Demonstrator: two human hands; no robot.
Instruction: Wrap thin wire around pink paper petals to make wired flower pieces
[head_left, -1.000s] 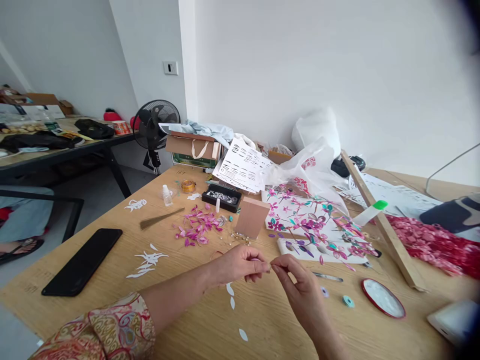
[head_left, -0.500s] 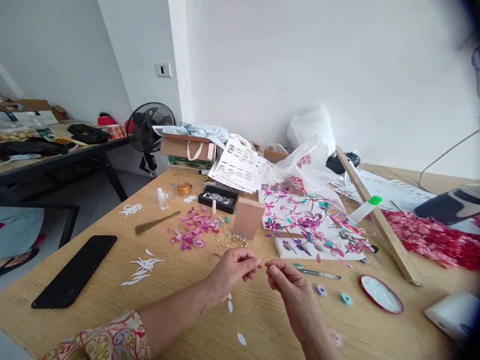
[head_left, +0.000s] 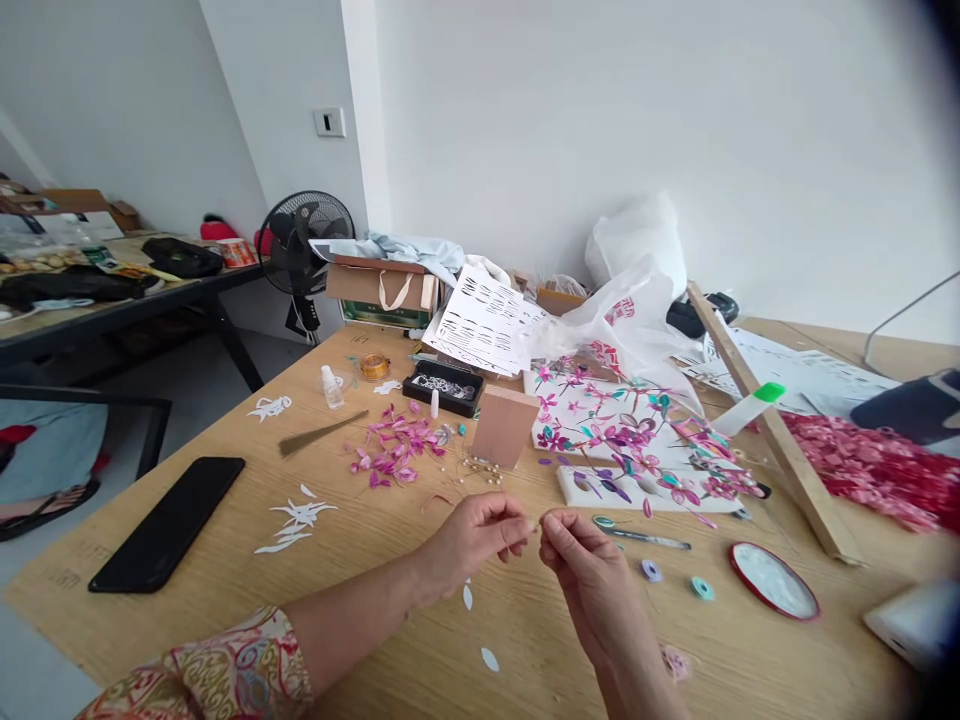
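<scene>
Whatever the left hand [head_left: 480, 535] and right hand [head_left: 581, 555] pinch between their fingers [head_left: 525, 527] is too small to make out. The right forearm runs out of the bottom edge, and the patterned sleeve [head_left: 225, 670] is cut off there too. A dark blur covers the right edge and top right corner, smearing the white box [head_left: 911, 625] on the desk [head_left: 375, 640] and the dark object [head_left: 911, 410] behind the red petal heap [head_left: 874, 470]. At the left edge, a sandalled foot [head_left: 45, 500] shows only in part.
</scene>
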